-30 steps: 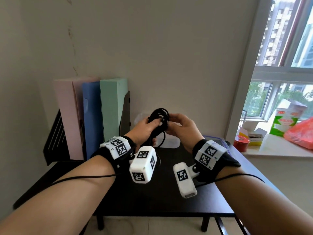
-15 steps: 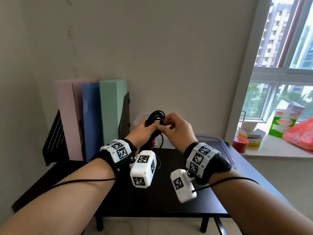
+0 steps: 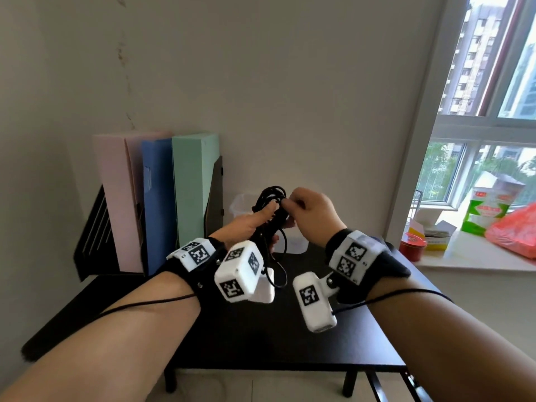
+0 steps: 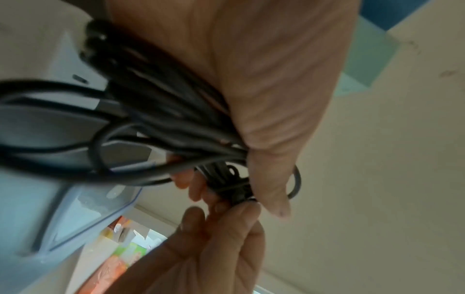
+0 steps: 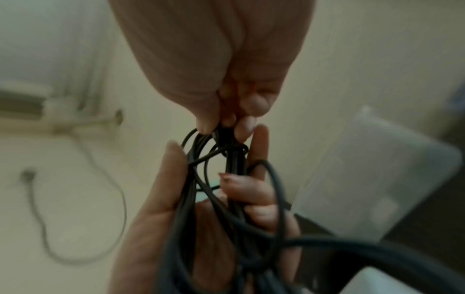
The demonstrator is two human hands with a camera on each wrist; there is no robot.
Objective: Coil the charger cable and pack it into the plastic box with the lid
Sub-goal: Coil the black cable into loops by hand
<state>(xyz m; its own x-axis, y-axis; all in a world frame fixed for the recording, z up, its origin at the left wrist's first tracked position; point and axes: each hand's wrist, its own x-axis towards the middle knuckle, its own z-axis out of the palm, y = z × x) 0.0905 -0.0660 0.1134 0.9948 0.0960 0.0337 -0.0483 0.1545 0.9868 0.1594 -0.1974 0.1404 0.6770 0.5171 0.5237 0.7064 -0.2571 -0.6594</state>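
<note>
The black charger cable (image 3: 271, 195) is bunched into several loops above the black table (image 3: 261, 338). My left hand (image 3: 255, 220) grips the middle of the bundle, thumb on top; the left wrist view shows the strands (image 4: 163, 111) running under the palm. My right hand (image 3: 285, 203) pinches a strand near the top of the coil, also seen in the right wrist view (image 5: 221, 127). A loose loop hangs below. The translucent plastic box (image 3: 240, 204) stands behind my hands by the wall. Its blue-rimmed lid (image 4: 100, 208) lies on the table.
Pink, blue and green folders (image 3: 156, 198) stand in a black rack at the back left. The window sill on the right holds a red tin (image 3: 412, 248), a green and white carton (image 3: 487, 210) and a red bag (image 3: 516, 230). The wall is close behind the box.
My right hand has moved from the coil's right side up to its top and now pinches a strand there. My left hand has kept its grip on the bundle.
</note>
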